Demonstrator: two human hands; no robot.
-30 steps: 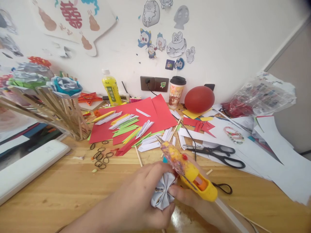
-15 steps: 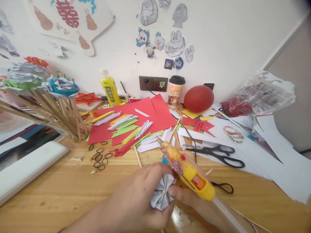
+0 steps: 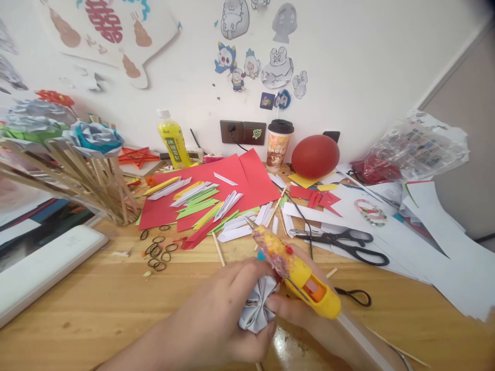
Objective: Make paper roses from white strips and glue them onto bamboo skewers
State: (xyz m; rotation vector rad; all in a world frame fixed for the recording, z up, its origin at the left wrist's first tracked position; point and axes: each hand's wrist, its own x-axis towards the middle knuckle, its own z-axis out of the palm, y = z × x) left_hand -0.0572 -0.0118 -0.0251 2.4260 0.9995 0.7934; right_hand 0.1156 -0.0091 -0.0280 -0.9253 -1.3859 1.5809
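Observation:
My left hand (image 3: 216, 314) is closed around a small pale folded-paper flower (image 3: 256, 312), its pleats facing up toward me. Partly under a yellow hot glue gun (image 3: 297, 270), my right hand (image 3: 296, 312) seems wrapped round the gun's handle, most of which is hidden. A digit of that hand rests against the flower's right side. Dried, multicoloured glue coats the front of the gun. Its metal nozzle points away to the upper left, over folded white strips (image 3: 235, 229), and a long clear glue stick (image 3: 363, 340) sticks out of the rear.
Red sheets (image 3: 247, 178) bear folded strips in green, yellow and white. Right of the gun lie black-handled scissors (image 3: 344, 242) on white paper (image 3: 413, 257). Black rubber bands (image 3: 157, 250) sit at left near stick-stemmed paper flowers (image 3: 95, 136). A bottle (image 3: 172, 141), cup (image 3: 279, 147) and red balloon (image 3: 315, 157) line the wall.
The whole view has shifted very slightly. Both hands, the flower and the glue gun keep almost the same positions, and both grips look unchanged.

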